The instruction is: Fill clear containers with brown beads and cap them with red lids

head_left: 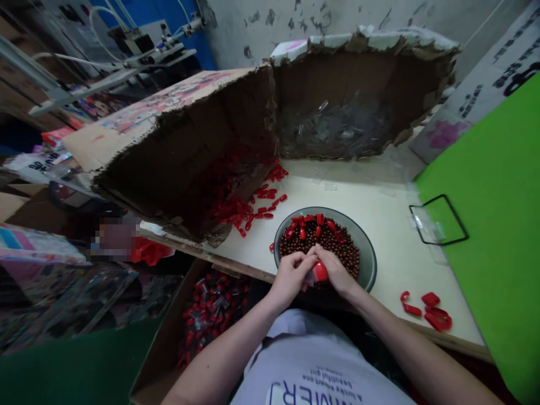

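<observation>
My left hand (291, 275) and my right hand (335, 270) meet over the near rim of a round metal bowl (367, 250). Together they pinch a small clear piece with a red cap (319, 272). The bowl holds many small brown beads (337, 244) and several red caps (306, 222) at its far side. Both hands have their fingers closed around the piece.
A torn cardboard box (177, 152) on its side spills red caps (257, 205) onto the cream table. A second box (337, 118) holds clear plastic pieces. Loose red parts (430, 309) lie at right. A floor box (211, 309) holds finished pieces. A green board (498, 214) is at right.
</observation>
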### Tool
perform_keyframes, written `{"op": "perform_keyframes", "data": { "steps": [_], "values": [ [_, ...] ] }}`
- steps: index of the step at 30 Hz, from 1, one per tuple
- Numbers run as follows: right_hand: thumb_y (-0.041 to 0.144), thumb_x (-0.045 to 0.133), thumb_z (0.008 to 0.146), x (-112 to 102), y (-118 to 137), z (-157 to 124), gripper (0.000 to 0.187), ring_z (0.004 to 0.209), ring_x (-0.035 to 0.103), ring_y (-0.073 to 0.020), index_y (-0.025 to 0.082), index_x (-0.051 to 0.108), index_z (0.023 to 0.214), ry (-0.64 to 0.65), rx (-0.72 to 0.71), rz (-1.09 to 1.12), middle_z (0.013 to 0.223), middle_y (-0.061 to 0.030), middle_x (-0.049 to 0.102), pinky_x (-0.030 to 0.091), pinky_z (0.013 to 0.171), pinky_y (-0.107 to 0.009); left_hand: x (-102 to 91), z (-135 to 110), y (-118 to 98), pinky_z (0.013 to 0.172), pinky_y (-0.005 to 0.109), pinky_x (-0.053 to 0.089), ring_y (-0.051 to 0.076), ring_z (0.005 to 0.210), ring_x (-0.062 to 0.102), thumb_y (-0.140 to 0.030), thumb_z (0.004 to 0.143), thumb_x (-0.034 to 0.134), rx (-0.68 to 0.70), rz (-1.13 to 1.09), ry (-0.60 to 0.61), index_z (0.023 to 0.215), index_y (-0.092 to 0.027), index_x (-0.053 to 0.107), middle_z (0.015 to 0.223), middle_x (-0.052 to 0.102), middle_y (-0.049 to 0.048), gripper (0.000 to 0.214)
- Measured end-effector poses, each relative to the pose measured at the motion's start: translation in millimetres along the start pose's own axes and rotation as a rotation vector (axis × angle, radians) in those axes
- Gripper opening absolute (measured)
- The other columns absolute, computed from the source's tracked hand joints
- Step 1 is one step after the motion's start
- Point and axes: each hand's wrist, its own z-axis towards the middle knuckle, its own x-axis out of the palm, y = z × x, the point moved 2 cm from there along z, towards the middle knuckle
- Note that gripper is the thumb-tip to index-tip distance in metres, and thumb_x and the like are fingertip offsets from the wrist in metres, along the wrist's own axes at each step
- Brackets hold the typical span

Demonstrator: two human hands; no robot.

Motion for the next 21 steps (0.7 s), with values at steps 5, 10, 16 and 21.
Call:
{"op": "perform_keyframes", "data": {
  "steps": [5,10,16,21],
  "values": [
    [0.053,0.035,0.093,-36,-10,14,0.041,0.060,0.056,-0.0193,0.023,0.061,0.087,-0.095,0.027,-0.372,0.064,-0.0011,0.058,0.042,0.062,-0.032,-96.6,-28,17,0.037,0.017,0.029,0.007,0.040,0.041,-0.059,0.076,0.059,0.056,0.018,-0.518,0.077,-0.016,0.058,0.052,0.050,-0.0048,0.042],
    [0.039,0.045,0.088,-79,-9,45,0.025,0.079,0.063,-0.0242,0.021,0.063,0.091,-0.293,-0.025,-0.781,0.086,-0.0069,0.069,0.044,0.073,-0.036,-244.5,-89,95,0.060,0.029,0.046,0.022,0.070,0.060,-0.058,0.079,0.049,-0.095,0.527,-1.052,0.075,-0.017,0.061,0.066,0.061,0.0039,0.043],
    [0.037,0.047,0.087,-86,5,62,0.022,0.077,0.066,-0.0206,0.025,0.065,0.087,-0.328,-0.066,-0.745,0.085,-0.0020,0.072,0.047,0.070,-0.031,-323.6,-116,182,0.092,0.043,0.048,0.037,0.112,0.059,-0.053,0.073,0.047,-0.473,0.640,-0.994,0.120,-0.004,0.056,0.116,0.064,0.0211,0.068],
    [0.042,0.048,0.086,-133,4,82,0.025,0.072,0.067,-0.0188,0.024,0.066,0.086,-0.427,-0.126,-0.681,0.084,-0.0011,0.073,0.049,0.069,-0.030,-273.9,-71,147,0.092,0.045,0.049,0.034,0.108,0.063,-0.053,0.076,0.046,-0.211,0.676,-0.972,0.126,-0.016,0.056,0.112,0.069,0.0130,0.063]
  ]
}}
